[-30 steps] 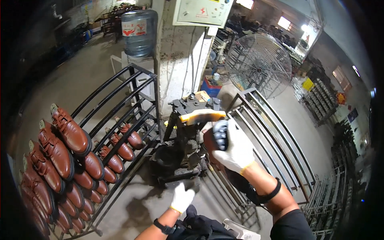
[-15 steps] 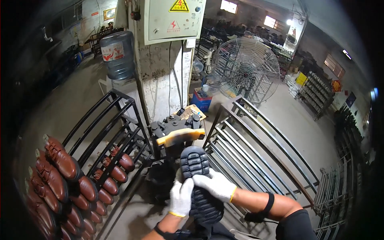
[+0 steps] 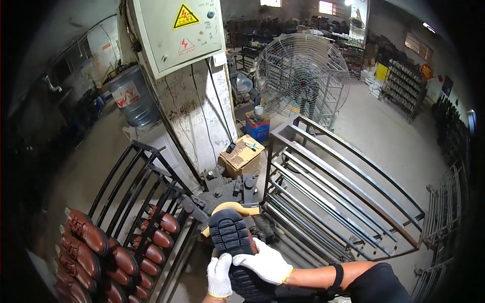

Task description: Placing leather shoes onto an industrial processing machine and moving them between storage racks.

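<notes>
A shoe (image 3: pixel 230 232) is gripped between my two hands, its black ridged sole facing up. A strip of reddish-brown upper shows along its right edge. My left hand (image 3: pixel 219 275), in a white knit glove, closes on the shoe's left side. On the other side my right hand (image 3: pixel 265 261), gloved alike, wraps the middle of the shoe. The toe end overlaps a curved yellow band (image 3: pixel 247 210) on a dark metal machine (image 3: pixel 217 191); whether they touch I cannot tell. The heel end is partly hidden by my right hand and low in view.
Several brown lace-up shoes (image 3: pixel 86 230) sit on a black rack (image 3: pixel 118 184) at left. A bare metal rack (image 3: pixel 343 197) stands at right. Beyond the machine are a cardboard box (image 3: pixel 241 157), a pillar with an electrical box (image 3: pixel 177 35), a water bottle (image 3: pixel 132 96) and a large fan (image 3: pixel 303 81).
The shoe has moved forward to the yellow band, still in both hands. The band, straighter and blurred before, now looks curved. My view has shifted and tilted.
</notes>
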`<state>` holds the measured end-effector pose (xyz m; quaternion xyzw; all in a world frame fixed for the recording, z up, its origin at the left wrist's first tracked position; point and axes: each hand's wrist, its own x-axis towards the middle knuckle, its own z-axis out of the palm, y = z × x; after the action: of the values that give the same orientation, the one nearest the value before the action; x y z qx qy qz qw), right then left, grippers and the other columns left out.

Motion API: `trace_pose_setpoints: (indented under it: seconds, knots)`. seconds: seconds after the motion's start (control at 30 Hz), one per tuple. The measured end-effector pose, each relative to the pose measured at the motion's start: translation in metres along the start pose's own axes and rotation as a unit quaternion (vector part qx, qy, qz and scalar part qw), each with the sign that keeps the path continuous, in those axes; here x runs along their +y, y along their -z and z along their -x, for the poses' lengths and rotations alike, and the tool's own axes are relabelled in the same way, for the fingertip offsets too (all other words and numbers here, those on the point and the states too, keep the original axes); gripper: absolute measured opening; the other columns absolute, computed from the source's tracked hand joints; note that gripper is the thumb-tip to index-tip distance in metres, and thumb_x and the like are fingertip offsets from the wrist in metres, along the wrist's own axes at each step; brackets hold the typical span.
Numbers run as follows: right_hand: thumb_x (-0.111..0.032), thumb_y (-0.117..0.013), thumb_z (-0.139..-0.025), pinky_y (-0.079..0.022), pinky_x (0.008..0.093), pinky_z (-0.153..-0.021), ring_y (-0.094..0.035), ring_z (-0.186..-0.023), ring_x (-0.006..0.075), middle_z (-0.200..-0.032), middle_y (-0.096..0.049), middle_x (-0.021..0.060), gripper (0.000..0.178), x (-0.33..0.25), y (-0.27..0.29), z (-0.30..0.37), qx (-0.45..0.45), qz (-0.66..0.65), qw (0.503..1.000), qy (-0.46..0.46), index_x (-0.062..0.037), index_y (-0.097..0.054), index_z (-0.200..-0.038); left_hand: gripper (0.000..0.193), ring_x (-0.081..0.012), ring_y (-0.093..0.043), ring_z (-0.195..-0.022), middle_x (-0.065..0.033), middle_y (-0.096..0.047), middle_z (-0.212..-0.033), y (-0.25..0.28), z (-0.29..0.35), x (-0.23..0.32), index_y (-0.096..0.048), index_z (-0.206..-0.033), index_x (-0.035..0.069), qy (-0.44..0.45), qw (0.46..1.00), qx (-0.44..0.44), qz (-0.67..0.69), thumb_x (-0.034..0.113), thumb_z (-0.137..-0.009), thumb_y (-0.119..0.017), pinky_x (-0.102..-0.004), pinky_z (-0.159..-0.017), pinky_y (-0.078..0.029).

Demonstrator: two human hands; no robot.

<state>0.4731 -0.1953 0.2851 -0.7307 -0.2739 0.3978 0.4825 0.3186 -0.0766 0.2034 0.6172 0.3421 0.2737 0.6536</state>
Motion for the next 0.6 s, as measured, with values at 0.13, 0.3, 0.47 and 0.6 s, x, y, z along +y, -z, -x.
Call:
trace_pose_setpoints:
  seconds: [0.13,0.3,0.47,0.6]
  knots:
    - [-0.051,-0.058,-0.105,-0.051,0.0423,-0.109,-0.065,-0.125,0.0427,-0.140,-0.066,0.0232,0.046,0.044,-0.012,0.016,0.004,0.049,0.998,0.046,-0.0234,-0.067,-0.141,0.028,-0.0209,-0.073,-0.106,-0.0154,-0.078,-0.115,-0.007,0.015,0.007,-0.074,-0.120,-0.009,0.028,0.981,-0.066,0.180,0.015,-0.104,-0.071,-0.0364,-0.101,-0.056]
    - [-0.060,-0.054,-0.103,-0.046,0.0445,-0.112,-0.058,-0.134,0.0444,-0.153,-0.054,0.0285,0.053,0.055,-0.014,0.020,0.031,0.083,0.996,0.024,-0.0203,-0.069,-0.135,0.029,-0.0203,-0.074,-0.105,-0.0169,-0.076,-0.116,-0.028,0.036,0.028,-0.072,-0.121,-0.009,0.033,0.991,-0.057,0.114,-0.002,-0.094,-0.078,-0.0322,-0.093,-0.060]
    - [-0.065,-0.066,-0.092,-0.049,0.0435,-0.108,-0.064,-0.127,0.0435,-0.137,-0.066,0.0302,0.098,0.068,-0.019,0.016,0.089,0.033,0.995,0.032,0.0060,-0.044,-0.157,0.051,-0.0169,-0.071,-0.099,-0.0054,-0.076,-0.119,-0.029,0.034,-0.008,-0.066,-0.137,0.002,-0.043,0.996,-0.063,0.039,-0.002,-0.088,-0.079,-0.0325,-0.092,-0.058]
    - [-0.041,-0.054,-0.105,-0.054,0.0456,-0.102,-0.066,-0.124,0.0414,-0.119,-0.073,0.0187,0.034,0.039,-0.012,0.038,0.087,0.178,0.972,0.130,-0.0153,-0.071,-0.118,0.035,-0.0164,-0.069,-0.099,-0.0065,-0.075,-0.115,-0.030,0.035,-0.004,-0.068,-0.129,0.002,-0.108,0.989,-0.079,-0.062,-0.001,-0.095,-0.070,-0.0326,-0.090,-0.056]
